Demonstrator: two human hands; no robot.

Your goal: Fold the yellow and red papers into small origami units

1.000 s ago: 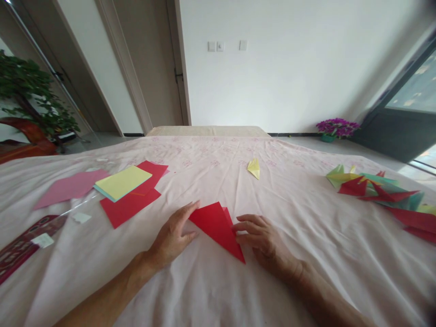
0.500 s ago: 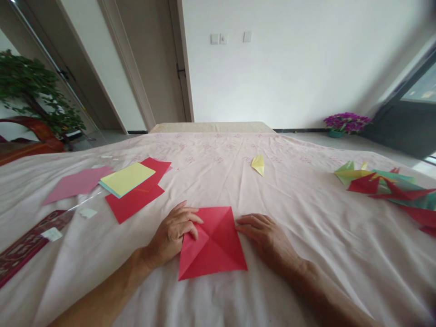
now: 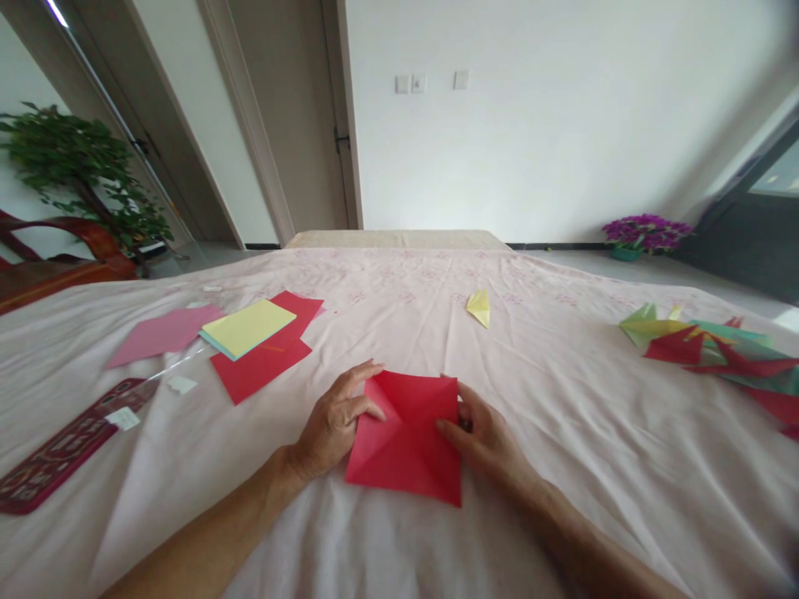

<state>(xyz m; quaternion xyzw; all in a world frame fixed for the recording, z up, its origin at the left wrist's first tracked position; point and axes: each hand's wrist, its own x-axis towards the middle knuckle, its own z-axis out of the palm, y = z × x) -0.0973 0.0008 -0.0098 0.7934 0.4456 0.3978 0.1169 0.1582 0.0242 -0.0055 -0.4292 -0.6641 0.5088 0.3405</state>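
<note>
Red paper square [image 3: 409,441], creased along both diagonals, near the centre of the pink cloth [image 3: 562,399], between the two hands. Left hand [image 3: 337,420]: spread wide, fingertips pressing the left corner flat. Right hand [image 3: 483,437]: narrowed to a light pinch on the right edge, thumb on top, fingers curled behind.

For clean handling, by judgement: hold down with the left fingertips while lifting with the right. Match corner to corner before pressing. Run any crease outward from the centre. Avoid dragging across the soft, wrinkled cloth.

Orientation: edges roughly square to the viewer, turned slightly. No true long axis, being square. Longest lines: the two diagonal creases, crossing at the middle, one from far left to near right, the other from far right to near left.

Surroundings: yellow sheet [image 3: 248,327] atop red sheets [image 3: 262,370], far left; small yellow folded piece [image 3: 479,308], far centre; heap of folded pieces [image 3: 712,349], far right.
</note>
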